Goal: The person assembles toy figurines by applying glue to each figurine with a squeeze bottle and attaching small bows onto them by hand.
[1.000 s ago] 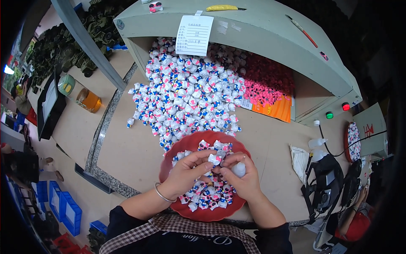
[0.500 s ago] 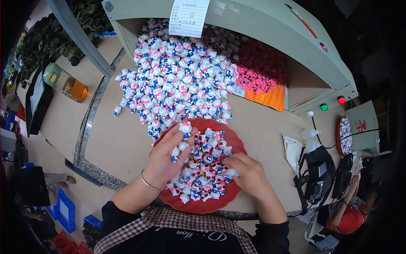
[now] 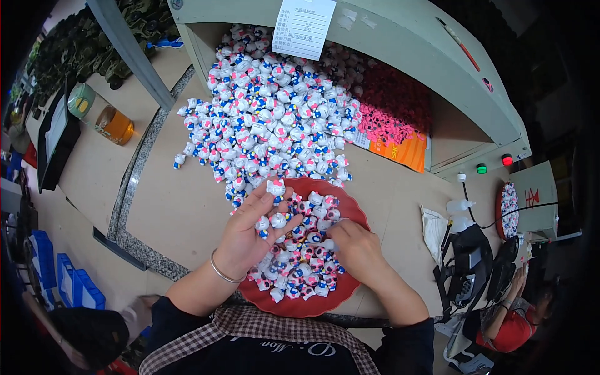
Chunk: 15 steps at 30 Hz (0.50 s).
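Note:
My left hand (image 3: 245, 232) holds several small white cat figurines with pink bows and blue bodies; one figurine (image 3: 275, 187) is pinched upright at the fingertips, others lie along the fingers. Below it stands a red scalloped bowl (image 3: 360, 220) full of similar figurines, many showing dark, pink-rimmed round openings. My right hand (image 3: 357, 249) is over the bowl's right side, fingers closed together at the figurines. A whitish bit shows at its fingertips, too hidden to name. Beyond the bowl spreads a large pile of white figurines (image 3: 262, 119).
A grey shelf box (image 3: 400, 37) arches over the pile, with small pink pieces (image 3: 390, 125) inside. At left stands a bottle of amber liquid (image 3: 112, 124). To the right are squeeze bottles (image 3: 461, 223), a black strapped device (image 3: 465, 275), a cable and another person (image 3: 515, 319).
The view has shifted slightly. My right hand has moved inward and left over the bowl. My left hand still holds figurines, with more of them showing between its fingers. A passer-by at lower left has moved.

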Each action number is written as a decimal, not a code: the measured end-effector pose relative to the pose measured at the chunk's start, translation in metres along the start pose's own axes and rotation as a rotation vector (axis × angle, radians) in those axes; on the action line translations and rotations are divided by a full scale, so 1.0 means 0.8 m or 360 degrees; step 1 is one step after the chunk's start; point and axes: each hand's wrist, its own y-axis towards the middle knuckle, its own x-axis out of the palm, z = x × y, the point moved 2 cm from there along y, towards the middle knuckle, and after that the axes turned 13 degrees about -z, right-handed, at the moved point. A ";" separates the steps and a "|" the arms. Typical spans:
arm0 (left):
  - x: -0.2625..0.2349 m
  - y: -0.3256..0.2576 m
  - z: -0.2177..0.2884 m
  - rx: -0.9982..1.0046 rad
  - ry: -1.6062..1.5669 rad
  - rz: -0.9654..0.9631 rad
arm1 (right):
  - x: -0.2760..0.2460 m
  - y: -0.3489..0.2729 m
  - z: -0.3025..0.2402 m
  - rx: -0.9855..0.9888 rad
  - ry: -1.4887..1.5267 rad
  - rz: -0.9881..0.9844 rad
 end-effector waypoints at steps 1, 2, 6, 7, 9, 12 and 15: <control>-0.001 0.000 -0.001 -0.0013 0.0041 0.0000 | -0.007 -0.003 0.005 0.0067 0.0290 0.0072; 0.000 -0.001 0.001 -0.0005 0.0042 0.0003 | -0.014 -0.005 0.009 0.0135 0.0581 0.0142; 0.004 -0.001 0.005 -0.0089 0.0055 0.0079 | -0.015 -0.008 0.006 0.0194 0.0735 0.0013; 0.005 -0.001 0.005 -0.0085 0.0055 0.0061 | -0.004 -0.005 0.002 0.0144 0.0492 0.0003; 0.005 0.001 0.004 -0.0073 0.0039 0.0045 | -0.002 -0.005 0.001 0.0104 0.0250 -0.0007; -0.002 0.001 0.005 -0.0023 -0.0015 0.0041 | -0.014 -0.005 0.012 0.0075 0.0536 0.0001; -0.001 0.000 0.006 -0.0015 -0.0076 0.0057 | -0.024 -0.026 0.036 0.0394 0.1389 0.0361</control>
